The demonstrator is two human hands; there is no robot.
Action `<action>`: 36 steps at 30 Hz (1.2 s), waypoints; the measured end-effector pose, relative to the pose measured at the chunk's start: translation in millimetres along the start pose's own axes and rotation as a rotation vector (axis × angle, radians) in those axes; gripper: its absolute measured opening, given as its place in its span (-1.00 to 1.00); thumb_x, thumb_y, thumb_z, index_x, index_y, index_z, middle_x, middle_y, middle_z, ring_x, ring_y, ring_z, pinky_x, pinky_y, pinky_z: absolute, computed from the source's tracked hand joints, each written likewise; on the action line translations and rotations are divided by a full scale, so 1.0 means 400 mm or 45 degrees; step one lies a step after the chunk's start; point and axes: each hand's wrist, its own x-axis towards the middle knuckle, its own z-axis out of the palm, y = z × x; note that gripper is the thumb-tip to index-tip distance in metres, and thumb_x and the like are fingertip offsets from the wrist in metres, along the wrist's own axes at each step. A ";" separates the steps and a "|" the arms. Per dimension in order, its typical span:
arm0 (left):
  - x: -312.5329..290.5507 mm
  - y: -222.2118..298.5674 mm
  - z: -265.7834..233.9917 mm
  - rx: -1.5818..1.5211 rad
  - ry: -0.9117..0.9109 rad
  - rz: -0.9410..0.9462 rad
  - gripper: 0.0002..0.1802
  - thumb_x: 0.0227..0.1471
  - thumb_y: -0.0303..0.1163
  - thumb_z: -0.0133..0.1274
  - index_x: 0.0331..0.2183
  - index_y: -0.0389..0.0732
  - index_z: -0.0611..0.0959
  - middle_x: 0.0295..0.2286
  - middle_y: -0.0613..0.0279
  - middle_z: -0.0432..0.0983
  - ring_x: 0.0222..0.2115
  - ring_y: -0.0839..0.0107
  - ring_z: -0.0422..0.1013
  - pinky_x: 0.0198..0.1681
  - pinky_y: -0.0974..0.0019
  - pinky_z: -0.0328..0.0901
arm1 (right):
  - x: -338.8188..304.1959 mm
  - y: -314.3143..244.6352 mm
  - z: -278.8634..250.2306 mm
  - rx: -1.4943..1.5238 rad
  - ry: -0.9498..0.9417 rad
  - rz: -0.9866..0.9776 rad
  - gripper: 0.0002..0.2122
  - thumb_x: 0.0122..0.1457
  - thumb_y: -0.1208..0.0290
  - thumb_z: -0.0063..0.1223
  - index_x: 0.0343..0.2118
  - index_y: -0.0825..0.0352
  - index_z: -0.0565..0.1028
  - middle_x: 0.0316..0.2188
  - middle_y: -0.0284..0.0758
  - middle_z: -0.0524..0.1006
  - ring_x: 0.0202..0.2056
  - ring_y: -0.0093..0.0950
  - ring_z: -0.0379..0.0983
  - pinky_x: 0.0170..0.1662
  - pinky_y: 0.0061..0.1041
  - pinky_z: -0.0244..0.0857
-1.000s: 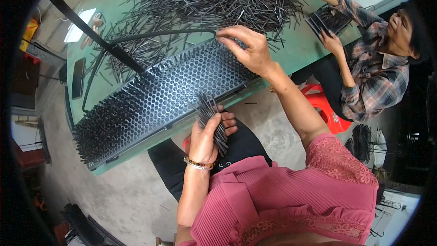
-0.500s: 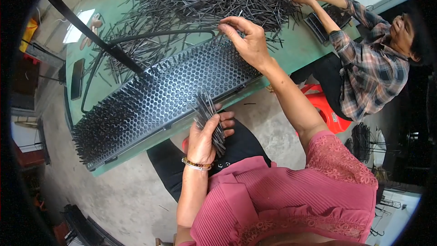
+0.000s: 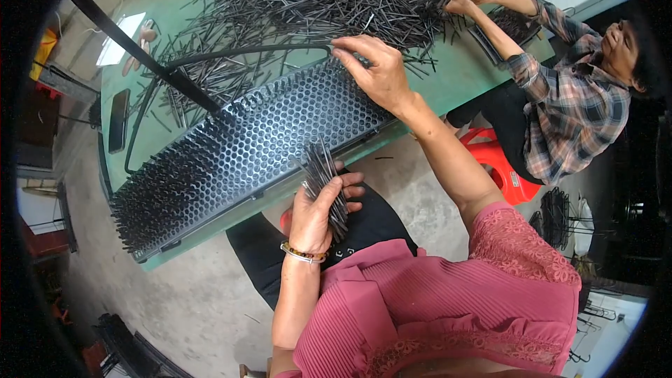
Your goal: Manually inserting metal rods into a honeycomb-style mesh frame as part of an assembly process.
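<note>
A bundle of thin black sticks (image 3: 323, 176) is gripped in my left hand (image 3: 312, 218), just off the near edge of a long black board full of round holes (image 3: 287, 119). Short black sticks (image 3: 175, 178) stand upright in the holes, dense at the board's left end and in a row along its far edge. My right hand (image 3: 381, 73) is over the far right part of the board. Its thumb and index finger are bent together at the far edge; whatever they pinch is too small to make out.
A big heap of loose black sticks (image 3: 329, 0) covers the far side of the green table (image 3: 224, 0). A black frame bar (image 3: 140, 56) rises at the left, beside a phone (image 3: 119, 122). At the right, a co-worker (image 3: 574, 91) sits on a red stool (image 3: 507, 178), hands at the heap.
My right hand has shifted slightly left and down along the far edge, its fingers closer together. My left hand keeps the bundle nearly in place. The co-worker's hands have drawn together.
</note>
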 end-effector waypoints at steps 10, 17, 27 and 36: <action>-0.002 0.000 0.001 -0.002 0.005 0.010 -0.63 0.08 -0.41 -0.04 -0.07 -0.31 0.37 -0.28 -0.05 0.50 -0.37 0.35 0.48 -0.42 0.38 0.42 | -0.002 -0.001 0.004 -0.048 0.034 0.070 -0.86 0.00 0.50 0.14 -0.34 0.35 0.56 -0.41 -0.26 0.57 -0.36 -0.36 0.50 -0.25 -0.48 0.33; -0.001 0.007 0.009 0.046 0.024 -0.020 -0.63 0.10 -0.45 -0.09 -0.05 -0.38 0.33 -0.26 -0.08 0.48 -0.37 0.33 0.46 -0.40 0.36 0.42 | 0.013 0.003 -0.006 -0.063 0.031 0.017 -0.87 -0.02 0.49 0.16 -0.37 0.35 0.56 -0.42 -0.27 0.57 -0.38 -0.37 0.49 -0.27 -0.47 0.32; 0.001 0.002 0.029 0.128 0.083 -0.021 -0.62 0.09 -0.44 -0.07 -0.06 -0.36 0.33 -0.28 -0.08 0.48 -0.40 0.34 0.45 -0.42 0.37 0.41 | -0.006 0.004 -0.005 -0.044 0.081 -0.053 -0.87 -0.03 0.45 0.16 -0.40 0.33 0.55 -0.48 -0.32 0.57 -0.45 -0.45 0.48 -0.30 -0.48 0.27; 0.019 -0.008 0.035 0.079 0.084 0.002 -0.63 0.10 -0.37 -0.05 -0.07 -0.34 0.37 -0.29 -0.06 0.50 -0.40 0.36 0.47 -0.44 0.40 0.42 | -0.016 0.026 0.001 0.017 0.096 0.043 -0.84 0.03 0.44 0.11 -0.32 0.35 0.55 -0.42 -0.28 0.57 -0.39 -0.40 0.49 -0.26 -0.44 0.27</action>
